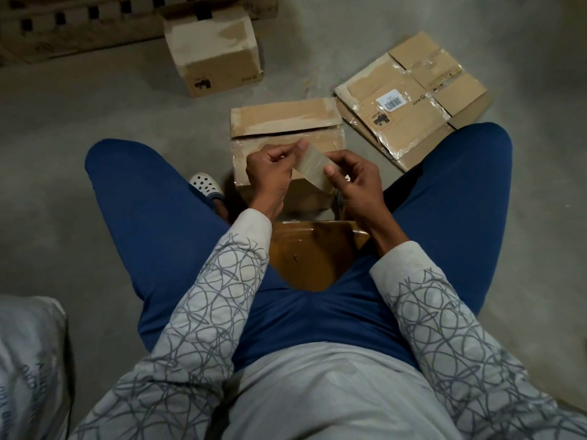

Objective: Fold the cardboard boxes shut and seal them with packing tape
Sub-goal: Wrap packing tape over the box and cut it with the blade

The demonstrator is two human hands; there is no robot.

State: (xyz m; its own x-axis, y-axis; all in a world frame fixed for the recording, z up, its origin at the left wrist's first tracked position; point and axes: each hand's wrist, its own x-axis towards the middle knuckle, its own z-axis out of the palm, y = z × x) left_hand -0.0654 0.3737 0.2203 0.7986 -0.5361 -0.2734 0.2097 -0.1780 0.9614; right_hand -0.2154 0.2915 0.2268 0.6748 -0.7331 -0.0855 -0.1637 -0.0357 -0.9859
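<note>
Floor: a bare grey concrete floor (104, 122), dull and scuffed, spreads under a seated person in blue trousers and grey sleeves printed with looping lines.
Boxes, counted: one small cardboard box (286, 122) sits on the floor between the knees. One upright box (212, 55) stands well behind it. A flattened stack (409, 100), at least two deep, lies just right of the small box.
Card: brown and corrugated, its faces torn to pale patches. Glossy, crinkled old tape clings to the stack, which also carries one white barcode label.
Tape: one short strip of tape (313, 163), clear with a tan cast, is stretched taut just above the small box's top.
Left hand: the left hand (270, 168) pinches the strip's far end between thumb and curled fingers.
Right hand: the right hand (352, 182) pinches the near end the same way.
Seat: one wooden seat (311, 249), smooth and amber, shows between the thighs.
Elsewhere: one white perforated clog (205, 184), one printed woven sack (28, 360) at lower left, and a row of slotted cardboard (79, 27) along the back.
</note>
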